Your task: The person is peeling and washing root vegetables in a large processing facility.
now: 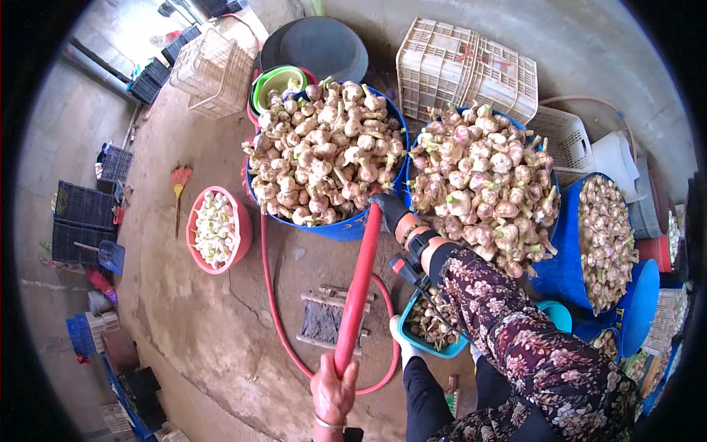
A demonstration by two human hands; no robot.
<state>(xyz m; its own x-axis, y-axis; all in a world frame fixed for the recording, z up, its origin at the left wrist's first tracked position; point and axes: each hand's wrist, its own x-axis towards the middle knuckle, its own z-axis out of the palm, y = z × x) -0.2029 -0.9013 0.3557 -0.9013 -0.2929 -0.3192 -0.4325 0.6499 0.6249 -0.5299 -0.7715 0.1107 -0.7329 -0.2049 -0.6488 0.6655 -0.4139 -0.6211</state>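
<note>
My left hand (334, 389), bare with a bracelet at the wrist, grips the lower end of a thick red hose (359, 287). My right hand (389, 211), in a dark glove, is closed around the hose's upper end beside the rim of a blue tub. That tub is heaped with garlic bulbs (326, 149); a second heap of garlic bulbs (486, 177) stands to its right. Below my right forearm, a teal basin (411, 331) of small garlic pieces sits between white boots (406, 340). At left, a pink basin (243, 237) holds peeled white garlic.
A low wooden stool (326, 320) stands on the floor, with the red hose looping around it. Plastic crates (436, 66) are stacked by the back wall, beside a large dark round tub (315, 50). A broom (178, 193) lies at left. More blue garlic barrels (558, 271) stand at right.
</note>
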